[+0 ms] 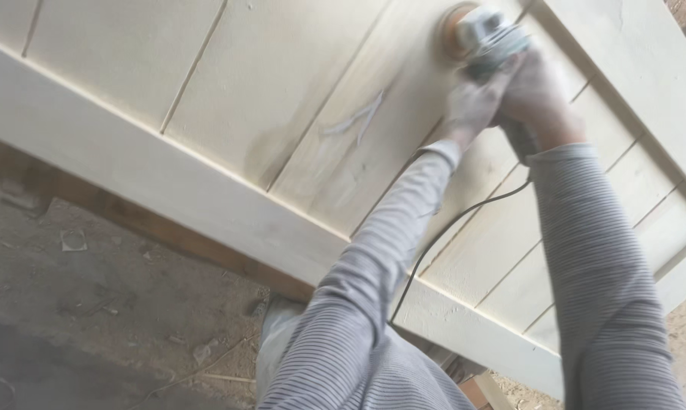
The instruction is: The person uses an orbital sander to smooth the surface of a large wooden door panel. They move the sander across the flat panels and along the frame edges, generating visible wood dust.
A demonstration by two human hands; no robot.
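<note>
A large pale cream wooden panel (229,114) with grooved boards and a raised frame fills most of the view. Both my hands grip a handheld power sander (479,34) pressed flat on the panel near the top. My left hand (472,102) holds the tool's body from the near side. My right hand (536,91) wraps it from the right. Both hands are dusty. A thin black cord (441,231) runs from the sander down between my striped grey sleeves.
A grey smudged patch (271,152) and whitish scratch marks (358,118) show on the panel's middle. A brown wooden beam (145,220) supports the panel's near edge. Below lies a dusty dirt floor (92,304) with small scraps.
</note>
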